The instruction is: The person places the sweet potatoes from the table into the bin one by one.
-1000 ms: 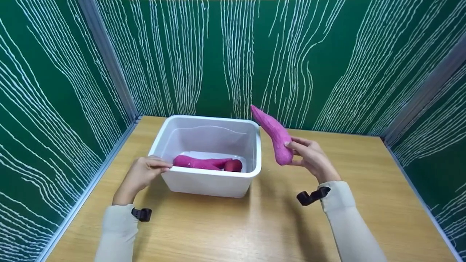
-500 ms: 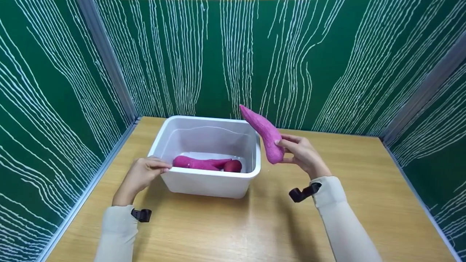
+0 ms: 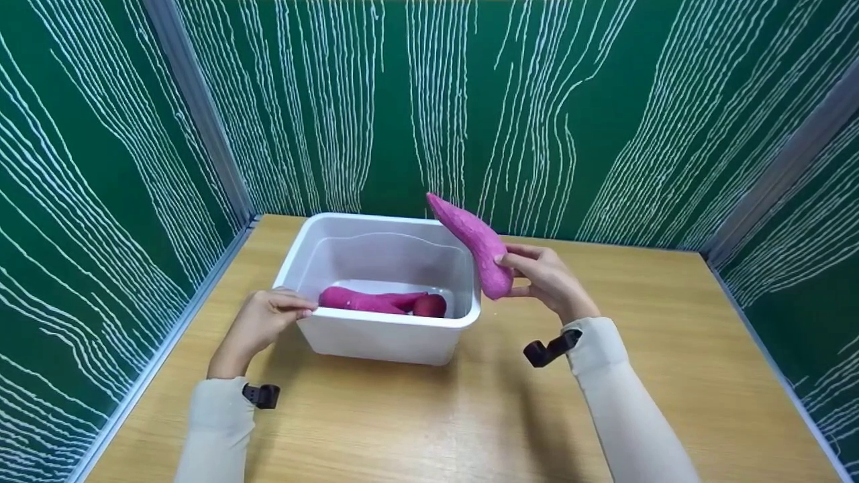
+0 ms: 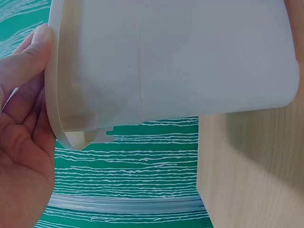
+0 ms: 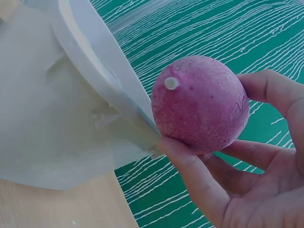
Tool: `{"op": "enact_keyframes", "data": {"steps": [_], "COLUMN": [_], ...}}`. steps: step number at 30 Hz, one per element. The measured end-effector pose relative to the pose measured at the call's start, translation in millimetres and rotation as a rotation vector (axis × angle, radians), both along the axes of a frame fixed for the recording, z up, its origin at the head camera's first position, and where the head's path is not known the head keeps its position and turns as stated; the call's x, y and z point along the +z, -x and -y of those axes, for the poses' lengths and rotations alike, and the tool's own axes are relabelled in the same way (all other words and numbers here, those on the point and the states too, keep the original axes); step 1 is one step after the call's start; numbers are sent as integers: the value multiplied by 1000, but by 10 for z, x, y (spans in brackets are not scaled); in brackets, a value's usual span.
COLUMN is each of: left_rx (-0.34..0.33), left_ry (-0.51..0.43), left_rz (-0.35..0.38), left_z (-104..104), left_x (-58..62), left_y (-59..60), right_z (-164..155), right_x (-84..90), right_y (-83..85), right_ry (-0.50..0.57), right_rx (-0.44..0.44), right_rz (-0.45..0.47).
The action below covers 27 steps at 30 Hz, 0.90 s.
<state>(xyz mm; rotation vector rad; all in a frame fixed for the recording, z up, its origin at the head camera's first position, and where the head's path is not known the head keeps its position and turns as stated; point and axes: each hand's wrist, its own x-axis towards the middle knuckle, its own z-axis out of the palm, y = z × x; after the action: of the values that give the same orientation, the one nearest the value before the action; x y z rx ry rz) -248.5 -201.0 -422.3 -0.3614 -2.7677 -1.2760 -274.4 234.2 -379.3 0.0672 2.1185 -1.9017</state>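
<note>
A pink sweet potato (image 3: 475,243), long and tapered, is pinched at its thick lower end by my right hand (image 3: 547,276). It tilts up and left, overlapping the right rim of a white plastic bin (image 3: 386,339) in the head view. From the right wrist, the sweet potato's round end (image 5: 202,104) faces the camera, with a small pale spot on it. My left hand (image 3: 263,322) grips the bin's near left corner; in the left wrist view its thumb lies at the rim (image 4: 53,85). Inside the bin lie a darker pink forked piece (image 3: 369,301) and a dark red round thing (image 3: 429,306), their near sides hidden by the front wall.
The bin stands on a wooden table (image 3: 376,429). Green panels (image 3: 604,134) with white wavy lines enclose the back and both sides, joined by grey metal posts (image 3: 194,100). Black camera mounts (image 3: 551,349) sit at both wrists.
My right hand has moved left with the sweet potato, from right of the bin to over its right rim. The left hand and the bin stay in place.
</note>
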Motion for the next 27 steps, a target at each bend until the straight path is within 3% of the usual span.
{"op": "enact_keyframes", "data": {"steps": [27], "left_rx": [10], "left_ry": [-12], "left_rz": [21], "left_z": [-16], "left_x": [-2], "left_y": [4], "right_z": [259], "right_x": [59], "right_y": [71], "right_ry": [19], "right_rx": [32], "right_rz": [5]}}
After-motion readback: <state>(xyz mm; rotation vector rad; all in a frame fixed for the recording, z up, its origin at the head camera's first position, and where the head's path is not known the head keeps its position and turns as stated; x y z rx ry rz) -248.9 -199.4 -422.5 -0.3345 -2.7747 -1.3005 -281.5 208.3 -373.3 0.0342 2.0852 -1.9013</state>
